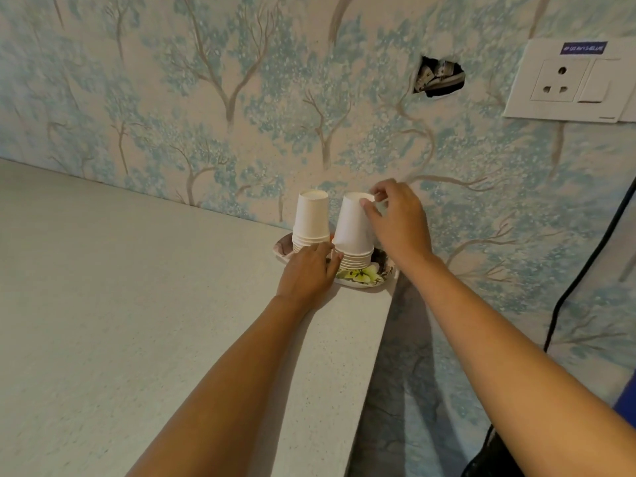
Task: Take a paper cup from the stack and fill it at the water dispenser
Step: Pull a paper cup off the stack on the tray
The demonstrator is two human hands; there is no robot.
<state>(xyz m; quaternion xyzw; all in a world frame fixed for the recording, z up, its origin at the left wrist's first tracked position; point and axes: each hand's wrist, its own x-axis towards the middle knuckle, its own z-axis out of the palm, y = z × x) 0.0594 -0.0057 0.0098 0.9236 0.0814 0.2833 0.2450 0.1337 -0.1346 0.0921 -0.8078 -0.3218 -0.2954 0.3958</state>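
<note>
Top cup [354, 222]: pinched near its upturned base by right hand [399, 222], tilted on right stack [354, 259].
Left hand [306, 273]: fingers closed on that stack's rims.
Tray [364, 278]: at worktop's [137, 304] back right corner.

The wallpaper [241, 98] is printed with pale blue foliage and grey-brown branching trees on a cream ground. The countertop [120, 304] is coloured off-white and flecked with fine speckles. Both stacks of paper cups, the left one [310, 223] and the right one [354, 232], are plain white. The tray [361, 277] beneath them is decorated with a floral pattern in yellow-green, white and dark tones. The socket plate [571, 80] is white, and a dark blue label [583, 48] is stuck on it. A black cable [585, 253] is seen against the wallpaper.
</note>
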